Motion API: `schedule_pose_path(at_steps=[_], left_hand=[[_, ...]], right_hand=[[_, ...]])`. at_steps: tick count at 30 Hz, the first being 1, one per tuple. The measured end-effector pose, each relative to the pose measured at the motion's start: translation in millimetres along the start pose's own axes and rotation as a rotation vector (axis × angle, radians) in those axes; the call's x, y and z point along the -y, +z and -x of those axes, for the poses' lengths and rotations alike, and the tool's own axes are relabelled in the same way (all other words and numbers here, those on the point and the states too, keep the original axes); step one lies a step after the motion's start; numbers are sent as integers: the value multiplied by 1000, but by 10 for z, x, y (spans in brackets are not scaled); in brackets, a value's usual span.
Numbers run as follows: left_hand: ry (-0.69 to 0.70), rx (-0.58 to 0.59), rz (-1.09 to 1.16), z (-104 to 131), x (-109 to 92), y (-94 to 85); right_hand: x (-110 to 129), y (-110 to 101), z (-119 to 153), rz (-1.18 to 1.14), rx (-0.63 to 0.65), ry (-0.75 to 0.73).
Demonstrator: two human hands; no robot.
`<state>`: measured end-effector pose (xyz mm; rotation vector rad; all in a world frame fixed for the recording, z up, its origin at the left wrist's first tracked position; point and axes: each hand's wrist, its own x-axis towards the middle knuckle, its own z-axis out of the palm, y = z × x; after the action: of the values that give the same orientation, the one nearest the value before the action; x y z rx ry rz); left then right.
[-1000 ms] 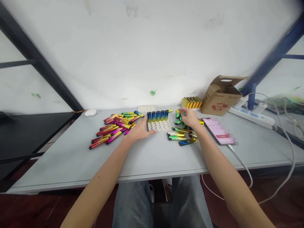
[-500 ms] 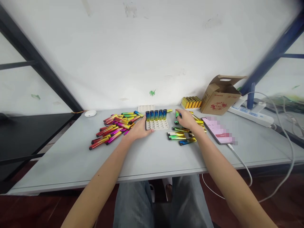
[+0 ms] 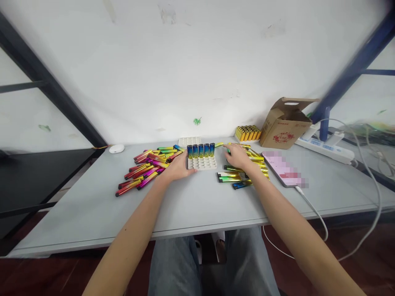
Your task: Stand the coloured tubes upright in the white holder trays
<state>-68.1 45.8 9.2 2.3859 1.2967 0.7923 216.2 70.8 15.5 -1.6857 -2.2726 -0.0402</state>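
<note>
My left hand [image 3: 180,167] grips the left edge of a white tray [image 3: 205,163] full of round holes. Several blue-and-gold cylinders [image 3: 201,150] stand upright in the tray's back row. My right hand [image 3: 237,156] is over the right-hand pile of green, gold and blue lighter-like sticks [image 3: 230,176], its fingers bent down at the pile's upper left; whatever is under its fingertips is too small to make out. To the left of my left hand lies a pile of red, magenta and gold sticks [image 3: 149,168].
A second white tray [image 3: 189,141] lies by the wall. Behind the right pile are a tray of upright gold cylinders [image 3: 248,133] and an open cardboard box [image 3: 285,129]. A cabled phone [image 3: 282,168], power strip [image 3: 327,150] and white case [image 3: 117,149] also lie there.
My right hand has shifted slightly left, over the pile's upper left part. The holed tray and my left hand sit slightly further left in view.
</note>
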Motion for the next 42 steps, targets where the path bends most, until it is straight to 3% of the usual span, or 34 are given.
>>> schedule_pose_path(at_steps=[5, 8, 19, 23, 26, 30, 32, 39, 42], left_hand=[[50, -18, -4, -17, -4, -12], [41, -24, -14, -19, 16, -13], [68, -5, -30, 2, -2, -30], [72, -20, -24, 6, 2, -36], [21, -25, -11, -1, 1, -34], [-41, -41, 28, -10, -21, 22], [-24, -48, 52, -9, -44, 72], [-14, -97, 17, 0, -110, 191], [-39, -126, 0, -2, -85, 218]], right_hand=[[101, 58, -230, 53, 87, -126], [138, 53, -381, 92, 152, -116], [345, 118, -391, 106, 50, 50], [315, 116, -401, 59, 49, 57], [208, 76, -396, -207, -20, 107], [123, -57, -306, -1062, -73, 285], [133, -149, -232, -1317, -43, 331], [258, -331, -47, -1492, 55, 189], [340, -348, -5, -1575, 153, 106]])
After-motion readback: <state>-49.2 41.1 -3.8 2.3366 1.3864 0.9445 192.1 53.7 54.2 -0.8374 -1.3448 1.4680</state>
